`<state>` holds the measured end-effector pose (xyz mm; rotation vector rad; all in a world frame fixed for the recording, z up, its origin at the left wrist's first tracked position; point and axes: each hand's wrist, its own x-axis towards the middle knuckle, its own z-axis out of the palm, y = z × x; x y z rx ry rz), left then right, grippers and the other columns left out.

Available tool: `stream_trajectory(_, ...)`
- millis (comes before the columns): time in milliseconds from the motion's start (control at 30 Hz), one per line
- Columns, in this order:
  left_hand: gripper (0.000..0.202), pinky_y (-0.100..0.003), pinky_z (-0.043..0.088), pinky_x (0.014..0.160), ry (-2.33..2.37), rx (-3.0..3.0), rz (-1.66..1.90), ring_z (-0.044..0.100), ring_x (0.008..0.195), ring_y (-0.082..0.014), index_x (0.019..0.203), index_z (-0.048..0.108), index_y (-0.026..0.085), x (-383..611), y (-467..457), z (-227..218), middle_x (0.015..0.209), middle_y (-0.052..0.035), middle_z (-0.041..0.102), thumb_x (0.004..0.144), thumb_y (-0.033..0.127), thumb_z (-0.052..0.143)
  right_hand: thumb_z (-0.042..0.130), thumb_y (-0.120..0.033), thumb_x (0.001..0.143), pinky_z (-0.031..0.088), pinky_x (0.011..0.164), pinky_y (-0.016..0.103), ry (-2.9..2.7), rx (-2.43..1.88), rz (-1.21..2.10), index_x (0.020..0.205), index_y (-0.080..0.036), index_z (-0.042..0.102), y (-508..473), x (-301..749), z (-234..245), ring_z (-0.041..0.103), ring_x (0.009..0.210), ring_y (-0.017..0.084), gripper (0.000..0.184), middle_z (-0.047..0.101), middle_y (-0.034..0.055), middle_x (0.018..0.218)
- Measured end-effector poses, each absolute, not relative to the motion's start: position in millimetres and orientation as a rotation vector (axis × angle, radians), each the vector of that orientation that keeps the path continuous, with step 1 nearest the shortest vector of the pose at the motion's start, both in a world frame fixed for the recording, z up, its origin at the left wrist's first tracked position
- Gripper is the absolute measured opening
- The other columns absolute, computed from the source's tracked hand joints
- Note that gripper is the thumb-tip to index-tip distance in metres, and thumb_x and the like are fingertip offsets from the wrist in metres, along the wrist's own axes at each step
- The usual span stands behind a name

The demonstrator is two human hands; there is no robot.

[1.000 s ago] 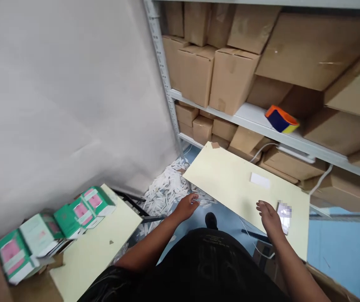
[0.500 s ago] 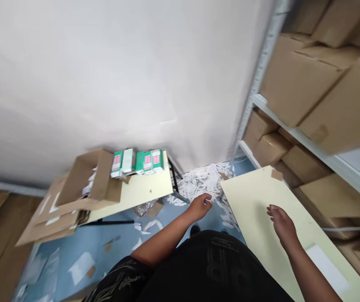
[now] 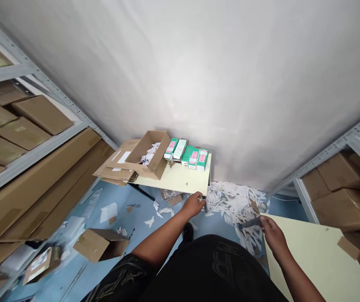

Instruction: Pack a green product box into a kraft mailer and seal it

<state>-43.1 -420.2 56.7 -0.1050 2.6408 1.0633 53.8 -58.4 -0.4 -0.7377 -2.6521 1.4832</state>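
My left hand (image 3: 195, 204) has its fingers curled together, with nothing seen in them. It appears in front of the near right corner of a pale yellow table (image 3: 176, 179). My right hand (image 3: 273, 235) is at the corner of a second pale table (image 3: 312, 247), fingers pinched together. A thin, blurred grey thing (image 3: 249, 222) juts left from those fingertips; its kind cannot be made out. On the far table stand several green and white small boxes (image 3: 194, 157) with pink labels, beside an open cardboard box (image 3: 159, 165) holding crumpled white paper.
White paper strips (image 3: 230, 201) lie heaped on the blue floor between the tables. Flattened cardboard (image 3: 113, 167) rests on the far table's left end. An open carton (image 3: 93, 245) sits on the floor at left. Metal shelves (image 3: 57, 100) with cartons line both sides.
My view has swung right to left, bringing the left shelves and floor carton in. My right hand has gone from over the near table to its corner, fingers now pinched at the grey thing.
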Motion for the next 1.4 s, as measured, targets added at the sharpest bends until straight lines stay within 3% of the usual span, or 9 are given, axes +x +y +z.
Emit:
stream_trajectory(233,0.052,-0.040,0.045,0.104,2.755,-0.251,0.805,0.060,0.126,-0.0348,0.131,0.060,0.017,-143.3,-549.0,34.6,0.135,-0.0195,0.064,0.085,0.040,0.067,0.054,-0.066,0.077,0.061,0.084,0.046,-2.737,-0.790,1.608,0.097,-0.028,0.077,-148.5,-3.6,-14.3,0.076,0.101,0.037,0.049,0.080,0.0089,0.105)
stream_trajectory(367,0.056,-0.043,0.041,0.108,2.916,-0.116,0.684,0.051,0.133,-0.0366,0.140,0.052,0.014,-221.4,-590.1,36.1,0.140,-0.0221,0.057,0.091,0.041,0.060,0.056,-0.068,0.074,0.056,0.098,0.050,-2.774,-0.800,1.557,0.096,-0.026,0.076,-208.5,-31.9,-4.3,0.073,0.110,0.038,0.052,0.079,0.0108,0.110)
stream_trajectory(500,0.061,-0.047,0.036,0.112,2.975,-0.029,0.685,0.045,0.136,-0.0385,0.148,0.046,0.016,-300.2,-603.0,36.0,0.148,-0.0226,0.049,0.093,0.040,0.058,0.059,-0.068,0.074,0.049,0.108,0.049,-2.795,-0.790,1.476,0.101,-0.024,0.076,-246.6,-47.7,13.2,0.067,0.121,0.037,0.055,0.077,0.0126,0.119)
stream_trajectory(800,0.091,-0.052,0.042,0.103,2.809,-0.196,0.323,0.039,0.138,-0.0418,0.162,0.023,0.012,-394.4,-592.8,6.1,0.150,-0.0277,0.045,0.088,0.050,0.060,0.054,-0.070,0.077,0.051,0.104,0.042,-2.911,-1.001,1.367,0.103,-0.023,0.076,-220.9,-23.4,0.4,0.069,0.118,0.035,0.058,0.077,0.0116,0.118)
stream_trajectory(967,0.102,-0.048,0.046,0.097,2.759,-0.261,0.242,0.046,0.133,-0.0429,0.162,0.017,0.008,-410.1,-582.3,10.3,0.146,-0.0306,0.049,0.080,0.039,0.068,0.053,-0.070,0.078,0.052,0.101,0.041,-2.925,-0.955,1.428,0.102,-0.021,0.076,-211.7,-43.7,-5.7,0.069,0.116,0.035,0.059,0.078,0.0118,0.116)
stream_trajectory(1067,0.096,-0.046,0.047,0.094,2.770,-0.344,0.347,0.053,0.128,-0.0419,0.157,0.028,0.007,-419.0,-587.7,25.6,0.139,-0.0302,0.057,0.076,0.034,0.072,0.055,-0.068,0.078,0.049,0.105,0.044,-2.912,-0.905,1.447,0.104,-0.021,0.077,-205.7,-69.0,-8.9,0.067,0.120,0.037,0.058,0.077,0.0122,0.119)
stream_trajectory(1167,0.083,-0.044,0.049,0.090,2.690,-0.493,0.589,0.060,0.122,-0.0417,0.145,0.042,0.011,-420.3,-600.6,48.7,0.132,-0.0266,0.064,0.075,0.043,0.074,0.056,-0.066,0.077,0.048,0.108,0.046,-2.928,-0.827,1.526,0.105,-0.020,0.076,-194.0,-96.9,-16.5,0.067,0.121,0.036,0.058,0.077,0.0128,0.120)
stream_trajectory(1300,0.070,-0.037,0.050,0.085,2.526,-0.583,1.128,0.065,0.114,-0.0349,0.134,0.052,0.018,-389.8,-612.6,78.6,0.129,-0.0180,0.068,0.075,0.048,0.075,0.059,-0.063,0.076,0.050,0.104,0.045,-2.964,-0.646,1.648,0.101,-0.022,0.076,-186.3,-138.8,-23.7,0.070,0.114,0.035,0.051,0.079,0.0110,0.112)
stream_trajectory(1400,0.065,-0.031,0.051,0.077,2.281,-0.551,1.645,0.068,0.103,-0.0272,0.128,0.056,0.018,-345.3,-604.3,92.4,0.120,-0.0127,0.071,0.072,0.047,0.076,0.062,-0.060,0.077,0.055,0.091,0.044,-2.916,-0.576,1.856,0.096,-0.023,0.075,-202.9,-176.0,-12.9,0.073,0.099,0.032,0.044,0.079,0.0092,0.100)
